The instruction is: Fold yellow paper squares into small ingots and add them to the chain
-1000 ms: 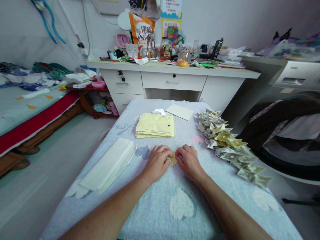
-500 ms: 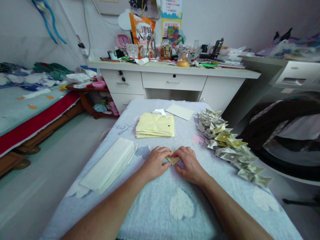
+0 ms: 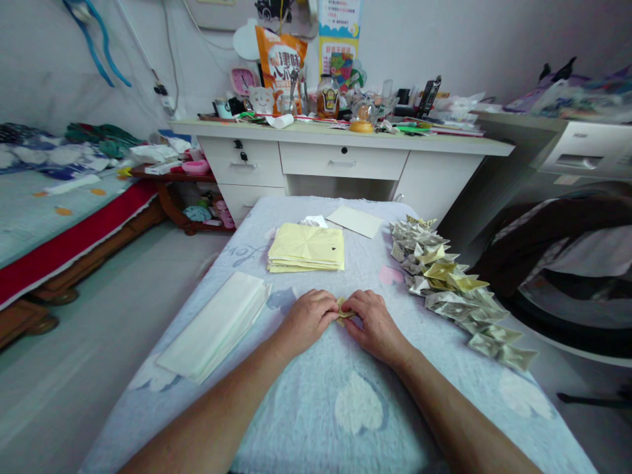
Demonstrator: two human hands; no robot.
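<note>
L hand (image 3: 311,318) & R hand (image 3: 370,319) both pinch the small folded paper (image 3: 342,313) btwn thumb + fingers, one per side, hiding most of it. Paper's btwn the hands, approx. mid-cloth (image 3: 291,415); can't tell if it touches. Yellow stack (image 3: 306,247) sits beyond, slightly L. White stack (image 3: 214,326) lies angled, L of L hand, apart. Folded pcs (image 3: 449,283), mostly grey w/ some yellow, line the R edge. Pale card (image 3: 354,221) lies flat behind yellow stack, to R. Farther back: cluttered desk (image 3: 345,136); washer (image 3: 592,151) R, bed (image 3: 74,204) L.
</note>
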